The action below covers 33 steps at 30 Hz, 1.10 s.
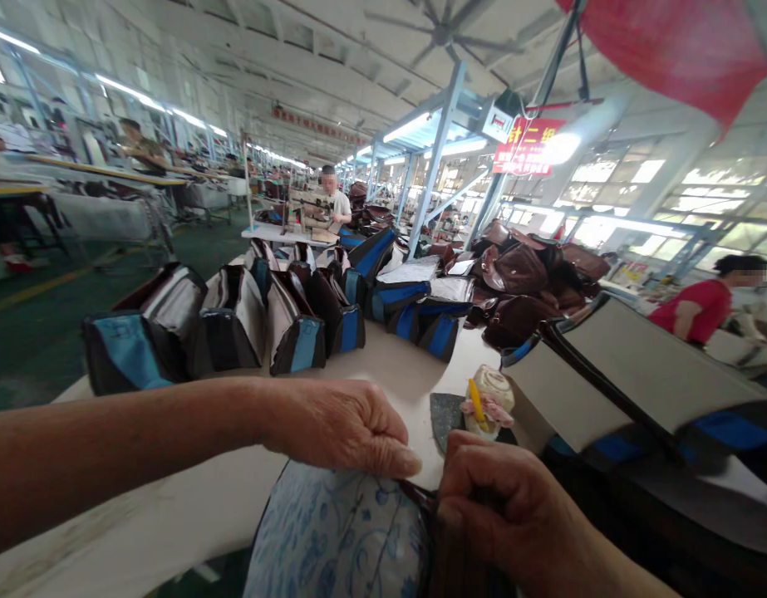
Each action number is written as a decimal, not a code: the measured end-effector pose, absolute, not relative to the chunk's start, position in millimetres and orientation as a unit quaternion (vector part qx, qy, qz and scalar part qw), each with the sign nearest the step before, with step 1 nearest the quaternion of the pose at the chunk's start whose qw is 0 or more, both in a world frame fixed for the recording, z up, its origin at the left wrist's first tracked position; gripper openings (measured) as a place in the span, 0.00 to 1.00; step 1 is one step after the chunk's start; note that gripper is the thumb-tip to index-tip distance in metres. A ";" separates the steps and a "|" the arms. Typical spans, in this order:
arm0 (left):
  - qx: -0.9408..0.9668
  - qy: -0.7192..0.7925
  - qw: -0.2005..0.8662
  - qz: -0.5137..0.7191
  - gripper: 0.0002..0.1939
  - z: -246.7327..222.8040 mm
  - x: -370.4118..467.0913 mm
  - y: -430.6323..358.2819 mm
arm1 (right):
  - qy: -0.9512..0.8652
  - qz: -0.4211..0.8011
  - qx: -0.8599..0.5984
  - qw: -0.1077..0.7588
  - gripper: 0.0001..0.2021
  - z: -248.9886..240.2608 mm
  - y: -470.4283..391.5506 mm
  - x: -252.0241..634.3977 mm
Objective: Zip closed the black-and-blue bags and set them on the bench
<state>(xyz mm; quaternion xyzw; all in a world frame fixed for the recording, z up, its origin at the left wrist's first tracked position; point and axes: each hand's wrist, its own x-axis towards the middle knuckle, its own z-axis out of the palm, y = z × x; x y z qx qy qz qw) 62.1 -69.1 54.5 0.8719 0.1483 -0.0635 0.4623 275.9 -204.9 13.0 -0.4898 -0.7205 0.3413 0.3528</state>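
Dark brown edge [420, 496] of blue-and-white patterned sheet [339, 531], running bodyward, is pinched by right hand [501, 490]; left hand [351, 428] curled beside, hold unclear.

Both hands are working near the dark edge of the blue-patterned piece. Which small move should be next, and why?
Perhaps slide the left hand slightly along the dark edge toward the right hand: the right fingers appear closed at that edge, and a short stretch shows between the hands, beside the blue-patterned piece.
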 end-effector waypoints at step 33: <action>0.839 0.216 0.497 0.052 0.32 18.0 31.5 -55.7 | -0.685 0.416 -0.422 0.424 0.21 -11.6 -146.1 235.4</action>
